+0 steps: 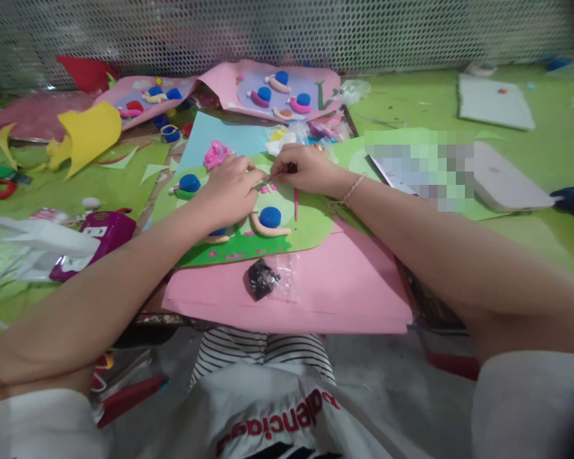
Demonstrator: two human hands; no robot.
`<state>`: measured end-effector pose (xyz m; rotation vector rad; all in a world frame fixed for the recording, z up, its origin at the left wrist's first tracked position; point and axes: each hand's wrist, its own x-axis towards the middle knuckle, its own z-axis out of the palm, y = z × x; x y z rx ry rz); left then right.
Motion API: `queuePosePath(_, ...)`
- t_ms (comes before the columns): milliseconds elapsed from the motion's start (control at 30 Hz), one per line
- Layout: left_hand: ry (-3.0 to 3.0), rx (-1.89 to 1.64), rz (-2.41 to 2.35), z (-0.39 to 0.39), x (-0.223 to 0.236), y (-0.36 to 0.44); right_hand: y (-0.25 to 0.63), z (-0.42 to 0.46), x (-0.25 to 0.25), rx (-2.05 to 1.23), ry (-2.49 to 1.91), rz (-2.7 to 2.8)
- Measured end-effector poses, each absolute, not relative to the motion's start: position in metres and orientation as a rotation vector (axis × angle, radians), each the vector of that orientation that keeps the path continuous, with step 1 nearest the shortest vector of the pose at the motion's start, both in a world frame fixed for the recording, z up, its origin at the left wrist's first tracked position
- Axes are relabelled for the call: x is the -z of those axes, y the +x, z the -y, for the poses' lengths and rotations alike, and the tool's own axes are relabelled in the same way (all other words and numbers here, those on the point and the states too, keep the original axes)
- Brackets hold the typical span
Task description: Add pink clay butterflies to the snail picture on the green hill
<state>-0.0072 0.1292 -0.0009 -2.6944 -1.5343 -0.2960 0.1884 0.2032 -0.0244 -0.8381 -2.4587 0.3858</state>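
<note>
Both hands work close together over a green paper picture (316, 233) with clay snails on it. My left hand (234, 191) rests on the paper, thumb and fingers drawn together near small pink clay pieces (268, 189). My right hand (306, 169) pinches at the same spot from the other side; whatever lies between the fingertips is too small to make out. Just below sits a snail with a blue shell (270, 217) and a beige body. Another blue-shelled snail (189, 183) lies left of my left hand, and a third is partly hidden under that wrist. A thin pink stick (296, 205) lies near my right hand.
Pink sheets (354, 280) lie underneath, bearing black clay in plastic wrap (262, 278). Behind are pink clay (217, 153) and other snail pictures (287, 95). A purple power strip (108, 233) is at left; a whitish flat case (507, 175) at right. A perforated metal panel (316, 32) borders the back.
</note>
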Motion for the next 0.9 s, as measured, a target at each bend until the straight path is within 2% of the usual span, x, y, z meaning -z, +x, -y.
queuePosePath(900, -2.706, 0.257, 1.557, -0.1271, -0.0017, -0.0043, 0.1845, -0.1993, 0.0238, -0.413, -0.878, 2.471)
